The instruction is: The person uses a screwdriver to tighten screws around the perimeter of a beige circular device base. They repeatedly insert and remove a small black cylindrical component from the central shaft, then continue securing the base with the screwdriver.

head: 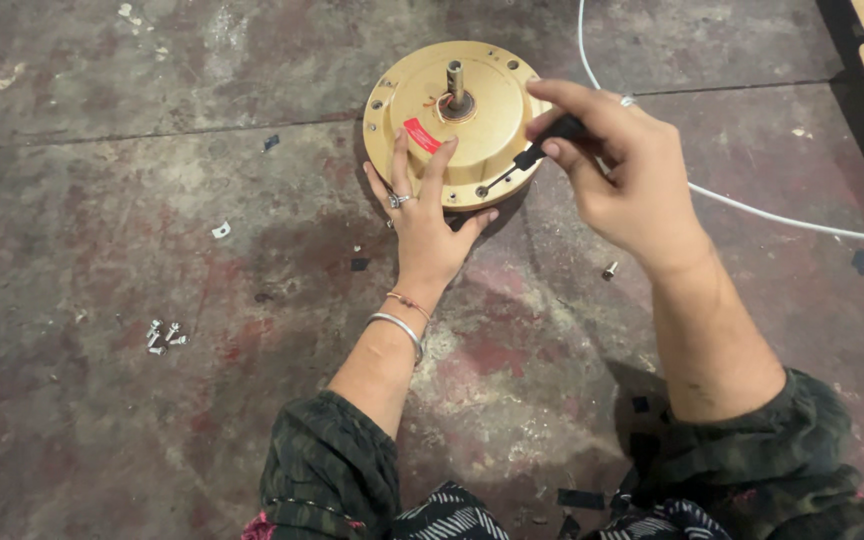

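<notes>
While the round gold-coloured metal motor housing [457, 120] is sitting on the stained concrete floor [152, 200], I am seeing the left hand [422, 215] pressing flat on it, grip released; the right hand [617, 175] is clenching a black-handled screwdriver [537, 153] at its rim.

Matt painted-metal motor housing [452, 125] (scuffed)

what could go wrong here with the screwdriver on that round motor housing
1. The screwdriver tip sits at the rim of the gold motor housing, close to the left hand steadying it; a slip might jab those fingers.
2. The loose screws lie bare on the floor, with another single screw apart, so some could get lost.
3. The white cable runs behind the right hand and might snag.
</notes>
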